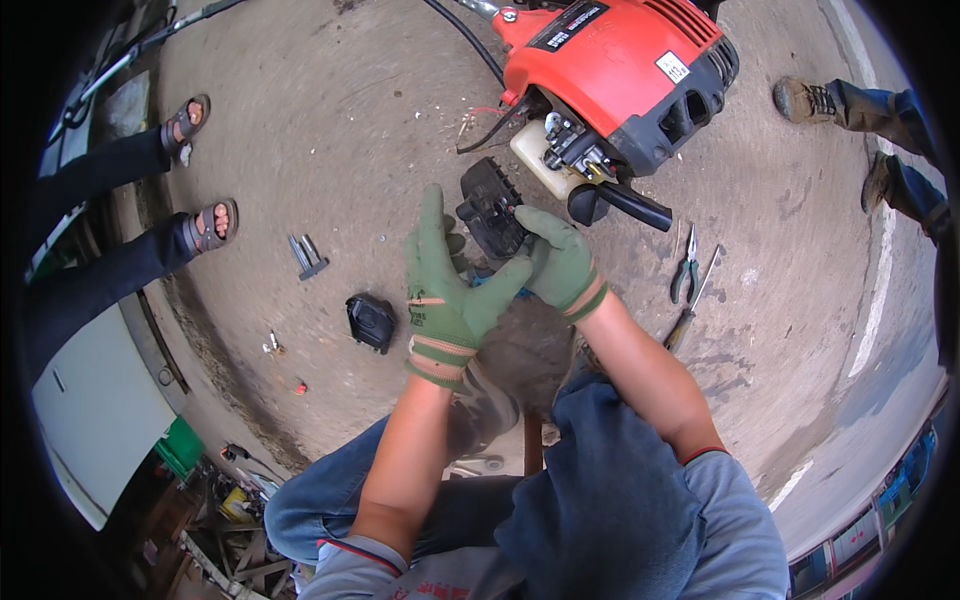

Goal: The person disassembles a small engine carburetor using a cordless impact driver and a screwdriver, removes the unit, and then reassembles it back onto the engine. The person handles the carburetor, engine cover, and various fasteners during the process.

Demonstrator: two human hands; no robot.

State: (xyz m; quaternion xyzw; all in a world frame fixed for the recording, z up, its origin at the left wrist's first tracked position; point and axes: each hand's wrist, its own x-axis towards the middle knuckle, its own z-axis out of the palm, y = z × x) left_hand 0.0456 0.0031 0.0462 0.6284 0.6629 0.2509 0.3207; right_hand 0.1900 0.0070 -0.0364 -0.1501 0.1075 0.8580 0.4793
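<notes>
Both of my hands wear green work gloves. My right hand (pixel 566 262) grips a black plastic housing (pixel 490 205), which looks like an air filter base, by its near right edge; the fingers beneath it are hidden. Left of the housing, my left hand (pixel 440 285) is open, its fingers stretched forward and its thumb reaching toward my right hand. Just beyond the housing sits a red and black small engine (pixel 610 75) with its metal carburetor (pixel 578 150) exposed above a whitish fuel tank (pixel 540 160). Something blue shows between my hands, mostly covered.
A smaller black plastic cover (pixel 371 322) lies left of my left wrist, with a metal T-shaped tool (pixel 308 257) farther left. Pliers (pixel 686 265) and a screwdriver (pixel 693 300) rest at right. One person's sandaled feet (pixel 212 222) stand left; another person's shoes (pixel 805 100) are at right.
</notes>
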